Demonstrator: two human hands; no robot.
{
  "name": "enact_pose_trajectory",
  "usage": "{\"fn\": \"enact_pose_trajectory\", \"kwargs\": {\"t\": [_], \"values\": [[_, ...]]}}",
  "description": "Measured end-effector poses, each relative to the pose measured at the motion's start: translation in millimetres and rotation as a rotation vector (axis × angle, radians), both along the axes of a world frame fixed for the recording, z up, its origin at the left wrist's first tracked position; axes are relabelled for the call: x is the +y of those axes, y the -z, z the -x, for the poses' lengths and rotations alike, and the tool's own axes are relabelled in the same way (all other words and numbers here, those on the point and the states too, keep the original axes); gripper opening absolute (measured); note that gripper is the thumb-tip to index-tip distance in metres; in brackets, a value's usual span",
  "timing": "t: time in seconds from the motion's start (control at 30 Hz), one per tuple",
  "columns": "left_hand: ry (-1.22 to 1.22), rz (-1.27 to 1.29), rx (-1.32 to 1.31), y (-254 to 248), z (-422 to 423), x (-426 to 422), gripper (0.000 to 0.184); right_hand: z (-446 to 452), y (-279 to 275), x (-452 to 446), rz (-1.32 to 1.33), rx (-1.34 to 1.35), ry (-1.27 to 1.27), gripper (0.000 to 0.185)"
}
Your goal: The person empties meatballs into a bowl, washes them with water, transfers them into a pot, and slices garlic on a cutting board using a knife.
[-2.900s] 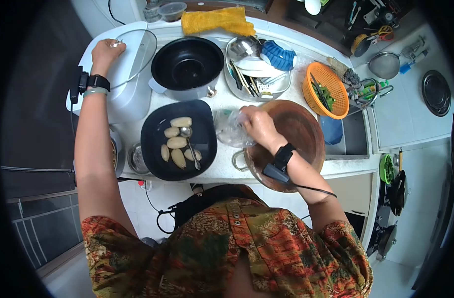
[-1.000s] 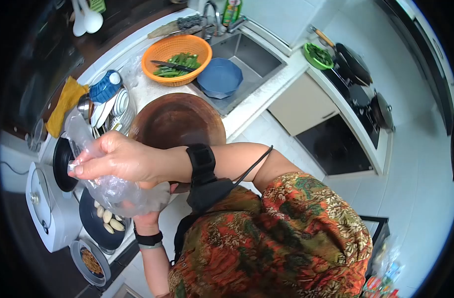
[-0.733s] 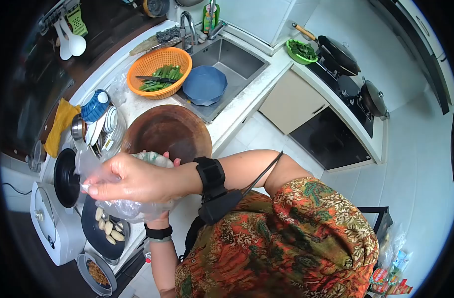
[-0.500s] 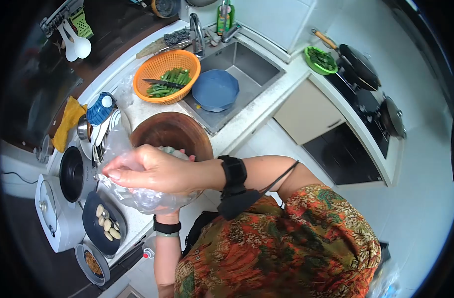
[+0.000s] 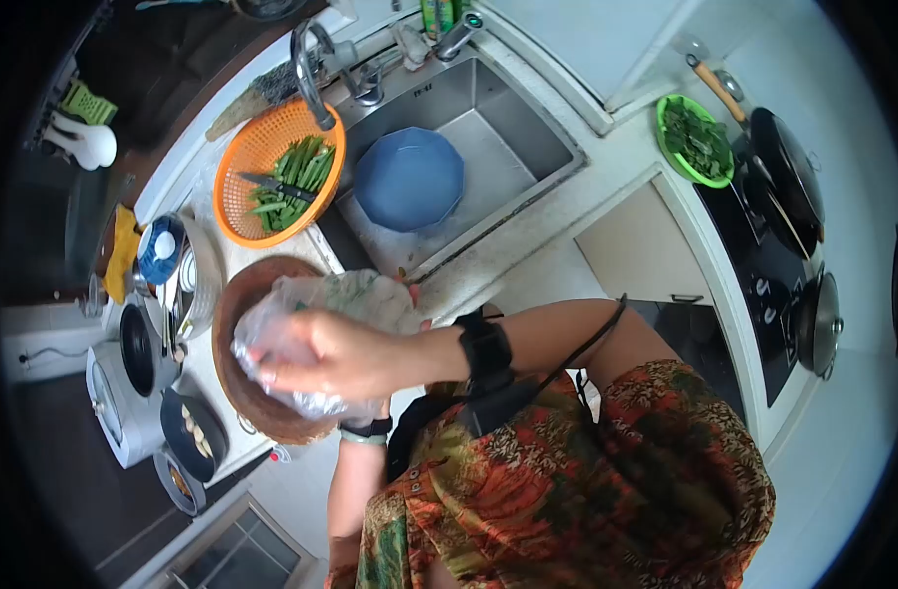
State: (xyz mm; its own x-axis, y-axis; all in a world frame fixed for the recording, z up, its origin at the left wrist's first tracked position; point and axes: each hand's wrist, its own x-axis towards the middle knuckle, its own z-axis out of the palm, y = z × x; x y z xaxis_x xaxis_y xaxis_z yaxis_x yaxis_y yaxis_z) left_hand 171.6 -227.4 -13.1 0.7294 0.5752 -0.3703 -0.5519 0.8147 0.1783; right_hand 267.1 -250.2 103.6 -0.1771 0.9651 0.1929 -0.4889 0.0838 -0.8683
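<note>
My right hand (image 5: 336, 355) is closed on the gathered part of a clear plastic bag (image 5: 302, 299), which hangs over the brown round basin (image 5: 231, 339). Pale, greenish contents show through the bag's other end. Beneath the bag my left hand (image 5: 413, 302) supports it; only a few fingertips and the wrist show, the rest being hidden by the bag and my right arm. A dark pan (image 5: 186, 447) with pale peeled pieces in it lies to the left of the basin.
An orange colander (image 5: 230, 201) holds green vegetables and a knife. Behind the counter edge, a blue plate (image 5: 410, 180) sits in the sink (image 5: 513, 157). A green basket (image 5: 699, 177) of leaves stands near the stove (image 5: 763, 294). Dishes, a black pot (image 5: 137, 344) and a white cooker (image 5: 110, 412) stand left.
My left hand has left the clear lid on the white cooker and come under the bag. My right hand has lifted the bag from the counter. The view has swung right toward the sink.
</note>
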Motion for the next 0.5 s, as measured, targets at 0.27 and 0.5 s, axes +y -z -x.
{"fn": "enact_pose_trajectory", "kwargs": {"t": [0.27,0.5], "values": [[-0.122,0.115,-0.115,13,-56,31,0.039,-134,38,49,0.161,-0.343,0.496,0.03],[0.017,0.038,-0.599,161,-84,75,0.037,-212,134,96,0.556,0.195,0.322,0.03]]}}
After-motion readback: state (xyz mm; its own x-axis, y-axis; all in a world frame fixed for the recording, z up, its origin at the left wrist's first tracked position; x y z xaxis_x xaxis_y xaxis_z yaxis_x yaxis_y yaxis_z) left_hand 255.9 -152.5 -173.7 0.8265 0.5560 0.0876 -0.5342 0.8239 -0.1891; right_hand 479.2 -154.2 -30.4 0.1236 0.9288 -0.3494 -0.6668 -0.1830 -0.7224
